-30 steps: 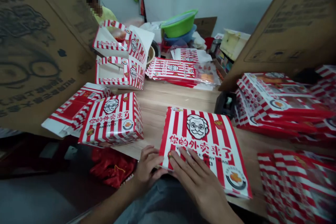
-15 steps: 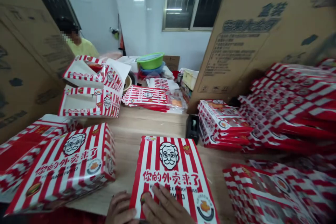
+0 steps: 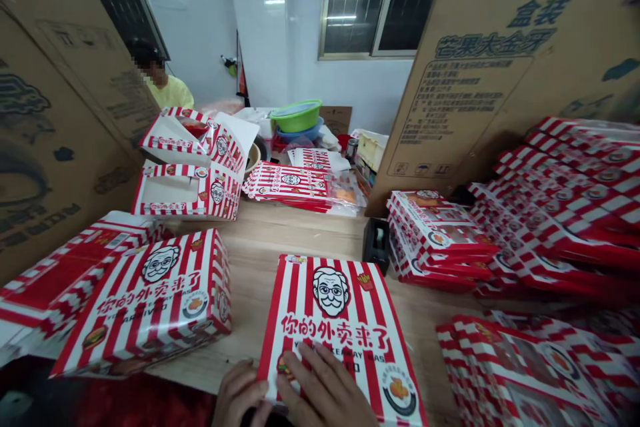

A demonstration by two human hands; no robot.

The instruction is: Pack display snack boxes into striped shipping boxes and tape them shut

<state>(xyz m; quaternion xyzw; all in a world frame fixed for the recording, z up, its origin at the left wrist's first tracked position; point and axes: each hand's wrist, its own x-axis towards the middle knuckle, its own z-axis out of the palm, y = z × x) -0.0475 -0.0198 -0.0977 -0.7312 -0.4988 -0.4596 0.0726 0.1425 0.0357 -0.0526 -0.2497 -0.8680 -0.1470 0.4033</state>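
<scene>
Both hands on the red-and-white striped takeaway box (image 3: 340, 320), which lies flat on the wooden table (image 3: 280, 240) right in front of me, printed lid up, looking closed. Step in hand: settling that box with both hands at its near edge. My right hand (image 3: 325, 390) is open, fingers spread flat on the lid, pressing rather than gripping. My left hand (image 3: 239, 393) is half curled against the near-left edge; can't tell if the thumb is under the box, so can't call that a grip. Next move calls for a real hold on the near edge before any lift, since the right hand is only on top. Left of me: a second assembled box (image 3: 150, 303), next to a flat red-printed blank (image 3: 65, 273). Right: stacked boxes (image 3: 440, 240) beside a black tape dispenser (image 3: 376, 245). Two open boxes (image 3: 187, 190) sit further along the table. A co-worker in a yellow shirt (image 3: 167, 90) is at the far end, hands out of view.
</scene>
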